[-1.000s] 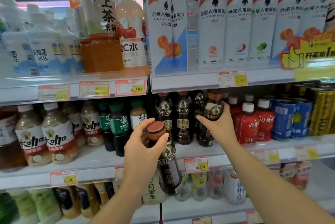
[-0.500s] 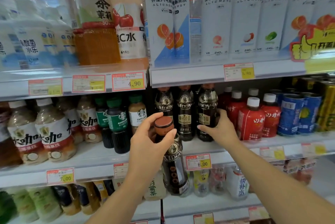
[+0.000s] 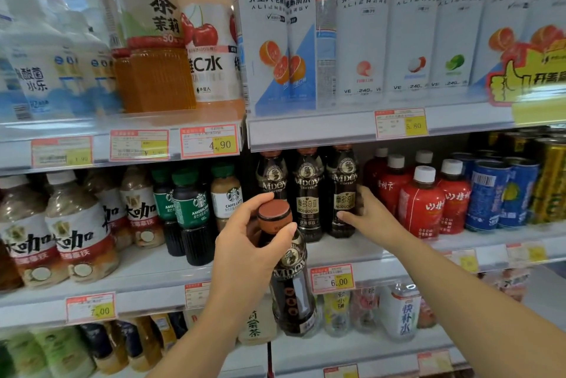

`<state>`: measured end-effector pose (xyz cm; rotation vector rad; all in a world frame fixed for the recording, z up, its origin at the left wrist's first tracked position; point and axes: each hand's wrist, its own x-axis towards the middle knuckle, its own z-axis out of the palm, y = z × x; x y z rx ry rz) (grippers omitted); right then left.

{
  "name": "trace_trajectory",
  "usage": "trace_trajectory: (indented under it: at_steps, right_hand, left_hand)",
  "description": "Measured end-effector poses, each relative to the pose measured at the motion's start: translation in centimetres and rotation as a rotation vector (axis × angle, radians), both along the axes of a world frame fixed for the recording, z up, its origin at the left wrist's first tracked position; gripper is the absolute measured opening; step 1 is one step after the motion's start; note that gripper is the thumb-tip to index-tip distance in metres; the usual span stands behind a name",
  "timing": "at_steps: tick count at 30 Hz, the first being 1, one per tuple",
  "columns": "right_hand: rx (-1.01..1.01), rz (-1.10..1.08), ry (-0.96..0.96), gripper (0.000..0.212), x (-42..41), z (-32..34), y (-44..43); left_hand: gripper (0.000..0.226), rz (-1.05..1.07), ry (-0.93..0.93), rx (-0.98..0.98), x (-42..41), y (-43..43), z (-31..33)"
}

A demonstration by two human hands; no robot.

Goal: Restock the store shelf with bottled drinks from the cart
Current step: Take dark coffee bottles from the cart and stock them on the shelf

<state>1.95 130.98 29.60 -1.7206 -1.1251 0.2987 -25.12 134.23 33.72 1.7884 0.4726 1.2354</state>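
left hand (image 3: 245, 243) grasping a dark coffee bottle (image 3: 289, 270) by its neck, still held in front of the middle shelf (image 3: 337, 250) | right hand (image 3: 372, 218) wrapped around the rightmost shelved coffee bottle (image 3: 343, 190), now pushed back upright into its row | view has drifted closer

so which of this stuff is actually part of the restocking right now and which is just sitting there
In the job:
- dark coffee bottle held in the left hand
- right hand on the rightmost shelved coffee bottle
- middle shelf it goes on

Just sitting there:
- red bottles
- blue cans
- green-capped coffee bottles
- white electrolyte bottles
- price tags
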Motion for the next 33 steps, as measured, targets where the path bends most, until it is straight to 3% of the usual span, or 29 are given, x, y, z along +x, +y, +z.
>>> trace_trajectory:
  at_steps: [2,5,7,10,13,16,19,27,33]
  right_hand:
    - [-0.023,0.026,-0.02,0.07,-0.7,0.8,-0.6]
    - [0.106,-0.087,-0.014,0.076,-2.9,1.8,-4.2]
    - [0.126,0.008,-0.025,0.07,-5.9,1.5,-7.7]
    - [-0.06,0.199,-0.074,0.063,-10.1,0.5,-10.6]
    - [0.03,0.061,-0.044,0.052,-10.2,0.4,-11.3]
    - [0.18,-0.084,-0.114,0.057,-8.1,1.3,-11.5]
    - [0.213,-0.188,-0.201,0.056,-6.0,2.3,-10.8]
    - [0.265,-0.313,-0.077,0.058,-3.2,1.9,-7.6]
    - [0.151,-0.334,-0.067,0.064,-2.4,1.3,-7.0]
  left_hand:
    - [0.043,0.004,0.001,0.009,0.3,-0.3,0.4]
    - [0.042,-0.019,-0.012,0.018,1.0,-1.0,1.3]
    - [0.042,-0.055,-0.024,0.023,2.0,-1.7,2.0]
    - [0.043,-0.137,-0.086,0.036,4.5,-3.4,3.0]
    - [0.048,-0.24,-0.077,0.115,6.5,-5.9,3.2]
    - [0.058,-0.299,0.005,0.262,7.2,-6.5,3.7]
    - [0.064,-0.218,0.15,0.377,7.2,-4.4,3.3]
    - [0.04,-0.01,0.74,0.438,3.8,2.4,-4.1]
    - [0.047,-0.005,0.811,0.468,3.2,3.3,-5.4]
